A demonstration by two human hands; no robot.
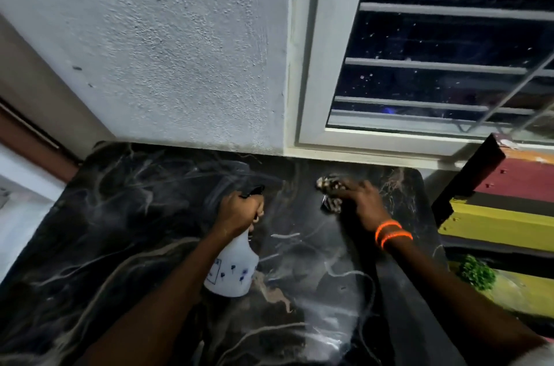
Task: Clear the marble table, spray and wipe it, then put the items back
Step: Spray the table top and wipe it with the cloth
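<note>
The black marble table (126, 215) with pale veins fills the lower part of the head view. My left hand (238, 211) grips the neck and black trigger head of a white spray bottle (232, 271) with small blue flowers, held over the table's middle. My right hand (361, 203), with orange bands at the wrist, presses a patterned brown-and-white cloth (329, 189) onto the marble near the far right. Part of the cloth lies hidden under the hand.
A rough white wall (180, 51) rises behind the table, and a white-framed window (314, 66) with bars is at the back right. A red, yellow and black wooden piece (509, 200) and a small green plant (476, 272) stand to the right.
</note>
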